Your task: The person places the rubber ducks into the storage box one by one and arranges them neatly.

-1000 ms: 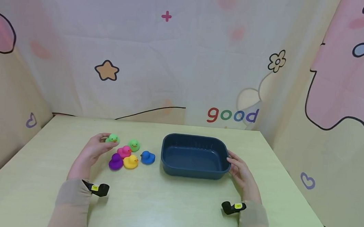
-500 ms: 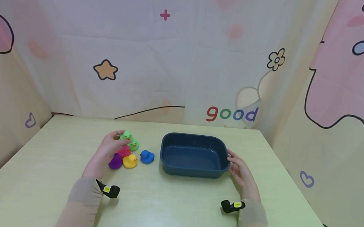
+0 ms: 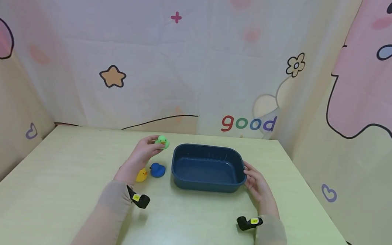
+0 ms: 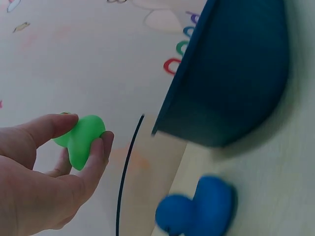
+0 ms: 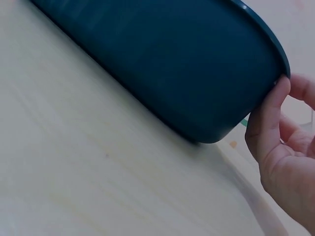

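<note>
My left hand [image 3: 144,149] pinches a light green rubber duck [image 3: 162,141] between thumb and fingertips, above the table just left of the dark blue basin [image 3: 207,187]. In the left wrist view the green duck [image 4: 86,137] is held off to the side of the basin's wall [image 4: 236,93]. Below that hand sit a blue duck [image 3: 158,170] and a yellow duck [image 3: 142,175], the yellow one partly covered by the forearm. Other ducks are hidden behind the left hand and wrist. My right hand [image 3: 259,185] rests its fingertips against the right end of the basin, right at the rim.
The pale wooden table [image 3: 190,222] carries all these things. A printed cloth backdrop [image 3: 172,69] rises at its back edge and along both sides. Each wrist bears a black camera, the left camera [image 3: 141,200] low over the table.
My left hand has carried the green duck rightward, over the other ducks and close to the basin's left end, its forearm now covering several ducks. The right hand and basin have stayed in place.
</note>
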A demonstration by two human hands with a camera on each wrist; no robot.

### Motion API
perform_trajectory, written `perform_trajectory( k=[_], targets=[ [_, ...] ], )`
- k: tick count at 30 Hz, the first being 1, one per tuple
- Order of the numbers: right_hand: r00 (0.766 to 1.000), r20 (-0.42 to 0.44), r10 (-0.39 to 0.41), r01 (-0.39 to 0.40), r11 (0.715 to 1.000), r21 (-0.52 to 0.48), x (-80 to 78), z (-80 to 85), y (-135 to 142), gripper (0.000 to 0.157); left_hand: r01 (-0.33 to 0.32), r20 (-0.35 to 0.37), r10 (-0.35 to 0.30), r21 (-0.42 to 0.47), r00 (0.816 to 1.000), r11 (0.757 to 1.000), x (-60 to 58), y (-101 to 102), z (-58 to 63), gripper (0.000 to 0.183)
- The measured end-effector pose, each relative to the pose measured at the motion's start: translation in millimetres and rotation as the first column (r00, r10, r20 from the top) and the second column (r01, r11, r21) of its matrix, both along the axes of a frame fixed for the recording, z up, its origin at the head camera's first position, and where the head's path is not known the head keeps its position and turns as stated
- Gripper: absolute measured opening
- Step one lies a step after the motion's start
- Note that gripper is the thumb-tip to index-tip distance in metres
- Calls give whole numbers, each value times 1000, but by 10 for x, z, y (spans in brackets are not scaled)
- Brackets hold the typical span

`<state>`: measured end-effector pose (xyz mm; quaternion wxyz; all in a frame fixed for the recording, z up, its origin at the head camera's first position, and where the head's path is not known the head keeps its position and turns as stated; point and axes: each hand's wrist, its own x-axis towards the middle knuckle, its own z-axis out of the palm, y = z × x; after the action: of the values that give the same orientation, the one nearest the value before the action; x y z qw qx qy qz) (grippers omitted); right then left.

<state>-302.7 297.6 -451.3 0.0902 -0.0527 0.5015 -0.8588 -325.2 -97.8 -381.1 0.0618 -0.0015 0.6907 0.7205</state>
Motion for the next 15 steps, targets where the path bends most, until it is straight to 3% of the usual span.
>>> perform_trajectory(
  k=[9, 15],
  targets=[
    [1000, 6, -13, 13, 1000, -12, 1, -4, 3, 44, 55, -14, -54, 90, 998, 994, -121, 739, 91, 57],
    [1000, 5, -25, 25, 1000, 1, 1, -14, -14, 41, 133, -9, -132, 70, 991, 989, -102, 1199, 26, 53]
  ],
)
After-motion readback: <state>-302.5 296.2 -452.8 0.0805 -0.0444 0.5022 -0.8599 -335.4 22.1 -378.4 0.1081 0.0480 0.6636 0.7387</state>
